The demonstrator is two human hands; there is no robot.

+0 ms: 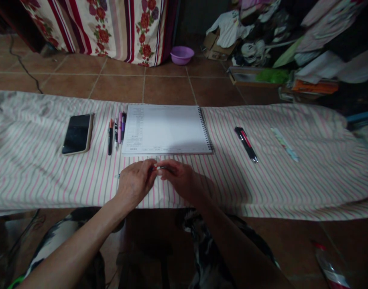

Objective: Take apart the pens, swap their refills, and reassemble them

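Observation:
Just in front of the spiral sketch pad [171, 130], my left hand [135, 180] and my right hand [183, 178] meet fingertip to fingertip. Both are closed on a slim pen [117, 176], whose pale end sticks out left of my left hand. A dark stretch of it shows at my right fingers; the rest is covered. Left of the pad lie several pens: a black one with an orange end [110, 136], a patterned one [116, 134], a pink one [120, 127] and a purple one [123, 126].
A phone [78, 134] lies at the left on the striped cloth [262, 192]. To the right are black-and-red pens [246, 144] and a pale patterned pen [285, 144]. Beyond stand a purple basin [182, 55] and piled clothes. A bottle [331, 267] is at lower right.

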